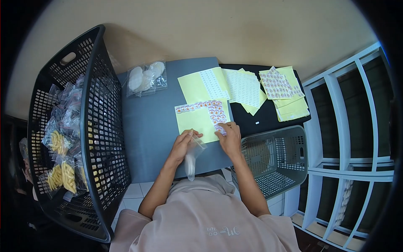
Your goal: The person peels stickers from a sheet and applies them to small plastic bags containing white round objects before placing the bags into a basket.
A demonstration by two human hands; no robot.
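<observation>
My left hand (181,145) is closed on a clear plastic bag (191,161) with something whitish inside, which hangs over the table's front edge. Under both hands lies a yellow backing sheet (192,123) with small printed stickers (216,110) along its top and right side. The fingers of my right hand (229,136) are bent together at the lower stickers on the sheet's right edge. Whether a sticker is between those fingertips is too small to see. Behind this sheet are another yellow sheet (192,87) and a white label sheet (243,86).
A tall dark basket (94,126) with bagged goods (63,138) stands at left. Clear packets with white round pieces (147,77) lie at the table's back left. More sticker sheets (283,86) are at back right. A grey basket (275,164) sits by my right arm, beside a white-barred frame (331,122).
</observation>
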